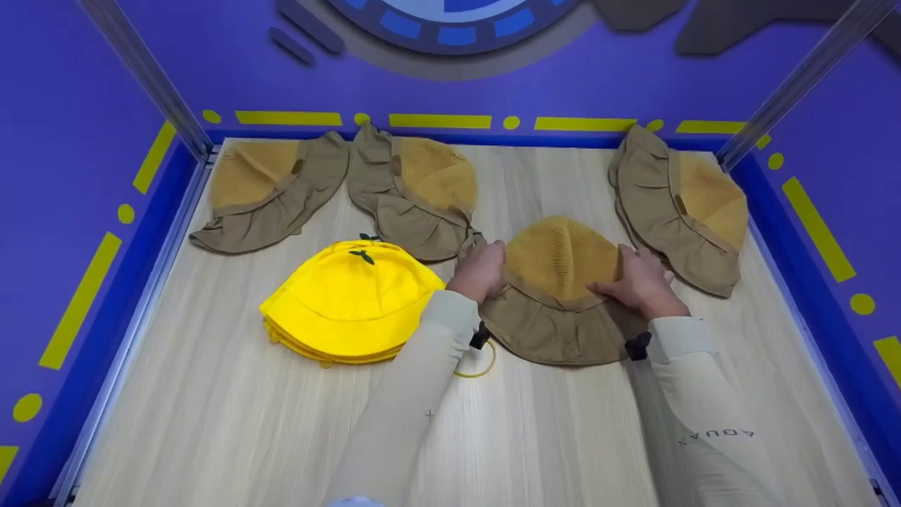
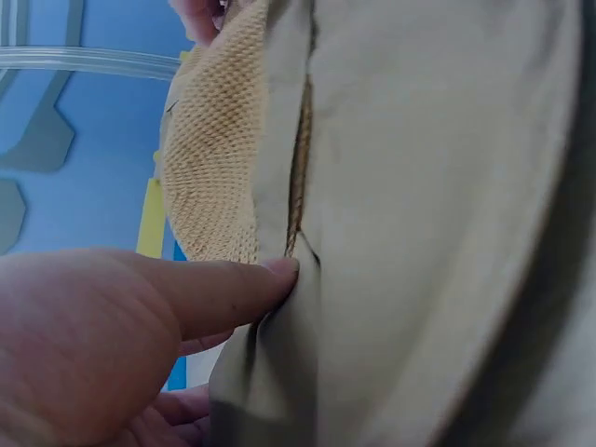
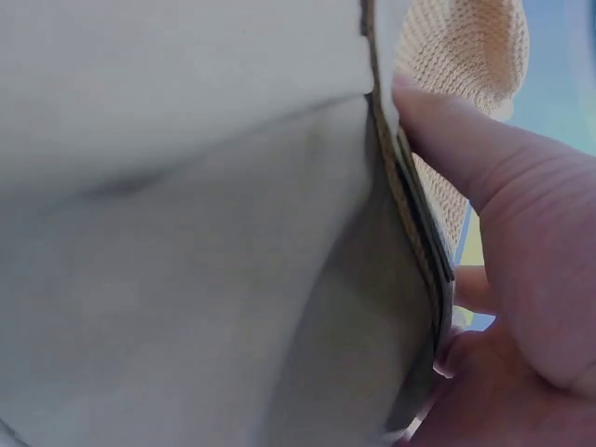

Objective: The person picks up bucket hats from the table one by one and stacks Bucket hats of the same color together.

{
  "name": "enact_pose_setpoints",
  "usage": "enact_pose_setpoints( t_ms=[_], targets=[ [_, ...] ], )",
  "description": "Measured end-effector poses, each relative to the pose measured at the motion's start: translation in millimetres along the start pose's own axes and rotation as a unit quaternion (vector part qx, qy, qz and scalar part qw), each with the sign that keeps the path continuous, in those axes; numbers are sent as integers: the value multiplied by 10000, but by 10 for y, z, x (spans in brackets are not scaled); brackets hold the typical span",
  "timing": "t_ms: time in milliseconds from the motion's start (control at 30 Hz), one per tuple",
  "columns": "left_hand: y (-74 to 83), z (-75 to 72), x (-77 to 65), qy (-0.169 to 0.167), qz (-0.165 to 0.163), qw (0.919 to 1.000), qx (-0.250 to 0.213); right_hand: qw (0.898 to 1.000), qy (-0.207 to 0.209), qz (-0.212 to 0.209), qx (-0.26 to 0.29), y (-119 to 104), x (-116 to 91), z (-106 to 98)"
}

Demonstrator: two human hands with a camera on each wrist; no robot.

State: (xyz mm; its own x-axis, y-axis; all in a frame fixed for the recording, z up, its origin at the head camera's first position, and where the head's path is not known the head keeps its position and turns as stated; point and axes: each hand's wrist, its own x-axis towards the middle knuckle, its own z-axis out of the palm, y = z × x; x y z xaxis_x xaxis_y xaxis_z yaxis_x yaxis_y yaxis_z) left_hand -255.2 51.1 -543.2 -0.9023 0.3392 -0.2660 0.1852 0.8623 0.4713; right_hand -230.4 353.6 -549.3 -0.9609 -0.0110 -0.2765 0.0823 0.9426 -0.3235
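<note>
Two hands (image 1: 482,270) (image 1: 642,283) on tan hat (image 1: 559,260), "AQUA" on right sleeve (image 1: 693,394)

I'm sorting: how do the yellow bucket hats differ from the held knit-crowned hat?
The yellow bucket hats are yellow with green sprigs; the knit-crowned hat, tan and brown. The yellow bucket hats lie stacked; the left hand and right hand grip the knit-crowned hat. Both have brims.

Vivid blue-purple on the back wall (image 1: 528,91), a round blue emblem (image 1: 457,35) cut off up top, yellow dashes (image 1: 440,122) and dots (image 1: 512,122) racing along the wall's foot! Metal posts (image 1: 141,74) stand at both far corners, matching side walls (image 1: 56,141) flanking the pale, wood-grained desk (image 1: 211,422).
</note>
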Motion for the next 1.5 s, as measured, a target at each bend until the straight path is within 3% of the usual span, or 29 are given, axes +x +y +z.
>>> enact_pose_setpoints(
  t_ms=[167,267,333,433,500,567,733,900,1067,1200,1400,1500],
  targets=[
    [46,72,-53,353,-155,9981,472,10000,27,14,-14,9,1,36],
    [132,117,-94,690,-71,9939,852,9998,181,-7,72,1,-21,45],
    [208,162,-121,916,188,9903,1029,9994,305,-17,154,-1,-40,39],
    [327,258,-136,1007,890,9850,1079,9976,583,-39,364,4,-57,16],
    [396,339,-145,862,1365,9808,1097,9956,783,-78,510,8,-63,-13],
    [450,427,-152,612,1596,9782,1177,9929,991,-122,651,21,-63,-49],
    [502,613,-170,-11,1187,9775,1746,9884,1326,-116,734,85,-49,-164],
    [524,661,-163,-256,949,9715,2159,9852,1471,95,873,252,16,-282],
    [518,672,-156,-294,963,9723,2110,9780,1723,533,1045,511,143,-398],
    [490,654,-157,-342,1013,9744,1977,9670,1916,1173,1202,719,250,-505],
    [482,637,-172,-364,1055,9772,1805,9305,1647,2566,2032,1015,284,-679],
    [489,646,-183,-325,1060,9778,1780,9166,1313,2975,2324,1106,252,-702]
  ],
)
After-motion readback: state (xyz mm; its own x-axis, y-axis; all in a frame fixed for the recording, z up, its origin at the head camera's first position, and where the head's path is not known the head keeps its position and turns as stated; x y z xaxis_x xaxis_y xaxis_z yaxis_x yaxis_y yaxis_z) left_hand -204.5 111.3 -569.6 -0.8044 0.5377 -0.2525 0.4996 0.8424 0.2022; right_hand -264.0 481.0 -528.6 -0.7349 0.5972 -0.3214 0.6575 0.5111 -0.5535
